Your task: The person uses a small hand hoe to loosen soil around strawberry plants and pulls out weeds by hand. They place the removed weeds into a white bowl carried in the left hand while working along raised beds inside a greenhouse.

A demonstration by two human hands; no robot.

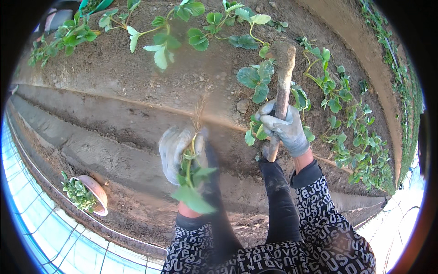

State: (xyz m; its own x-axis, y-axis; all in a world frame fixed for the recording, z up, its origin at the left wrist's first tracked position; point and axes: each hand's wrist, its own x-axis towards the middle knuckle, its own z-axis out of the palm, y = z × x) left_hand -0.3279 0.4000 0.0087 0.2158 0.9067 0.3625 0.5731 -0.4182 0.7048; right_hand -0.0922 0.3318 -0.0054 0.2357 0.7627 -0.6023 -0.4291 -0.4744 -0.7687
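My gloved left hand [176, 150] holds a strawberry seedling [188, 171], its bare roots pointing up over the bed's edge and its leaves hanging toward my wrist. The leaves are slightly blurred. My gloved right hand [282, 125] is closed around the wooden handle of a short hand tool [284, 85]. The tool's upper end is caked with soil and partly blurred, so its head cannot be made out. Strawberry plants [258, 78] grow in the soil just beside the tool and around my right hand.
The raised soil bed [137, 78] carries rows of strawberry plants ahead and to the right. A furrow [102, 137] runs along its near side. At lower left a round tub [97, 195] holds more seedlings, near plastic sheeting [51, 226]. A green container [102, 5] stands at upper left.
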